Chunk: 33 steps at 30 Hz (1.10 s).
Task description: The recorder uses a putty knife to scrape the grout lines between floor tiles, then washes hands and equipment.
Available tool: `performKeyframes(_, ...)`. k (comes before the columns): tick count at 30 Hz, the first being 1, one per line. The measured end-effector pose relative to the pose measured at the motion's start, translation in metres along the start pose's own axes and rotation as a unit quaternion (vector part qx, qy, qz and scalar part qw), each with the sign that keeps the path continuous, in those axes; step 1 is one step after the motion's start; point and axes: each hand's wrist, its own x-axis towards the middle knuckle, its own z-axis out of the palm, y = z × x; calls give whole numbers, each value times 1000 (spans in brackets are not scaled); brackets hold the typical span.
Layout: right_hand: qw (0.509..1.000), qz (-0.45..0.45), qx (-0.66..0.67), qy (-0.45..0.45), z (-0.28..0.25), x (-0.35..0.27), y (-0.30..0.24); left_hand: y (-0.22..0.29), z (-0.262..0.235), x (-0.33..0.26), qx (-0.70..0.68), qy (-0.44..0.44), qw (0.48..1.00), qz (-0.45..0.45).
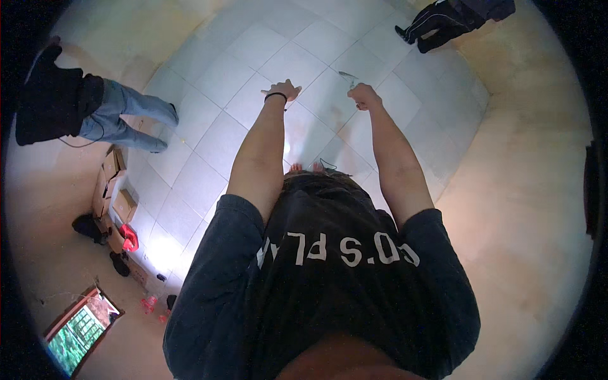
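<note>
Both my arms reach straight out in front of me over a pale tiled floor [253,57]. My left hand [286,89] wears a black wristband; its fingers are loosely curled and apart, holding nothing that I can see. My right hand [363,95] is closed in a fist on a small thin grey object [348,78] that sticks up from it; its kind is too small to tell. The two hands are apart, about a hand's width between them. My dark T-shirt fills the lower picture, and my toes show below the arms.
One person in jeans and a dark top [95,111] stands at the left. Another person in dark clothes [453,19] is at the top right. Cardboard boxes [113,190], a red item [130,239] and shoes lie along the left wall. A window [79,329] sits lower left.
</note>
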Motion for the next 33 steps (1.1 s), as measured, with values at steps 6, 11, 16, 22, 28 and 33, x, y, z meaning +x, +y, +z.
performKeyframes(6, 999, 17, -50, -2, -14, 15, -14, 13, -9, 32, -24, -6, 999, 33)
performKeyframes(11, 998, 34, -50, -31, -8, 29, -14, 3, 13, 62, -3, -26, 998, 48)
performKeyframes(16, 999, 21, -37, -14, -7, 53, -13, -1, 7, 84, -30, -18, 999, 42)
performKeyframes(22, 997, 23, -46, -50, -14, 89, -9, -1, -27, 93, -3, -29, 998, 59)
performKeyframes(28, 998, 23, -39, -36, -24, 129, 4, 26, -44, 123, 25, -40, 993, 104)
performKeyframes(33, 998, 14, -27, -54, -49, 174, -31, 32, -78, 194, 18, -15, 996, 84)
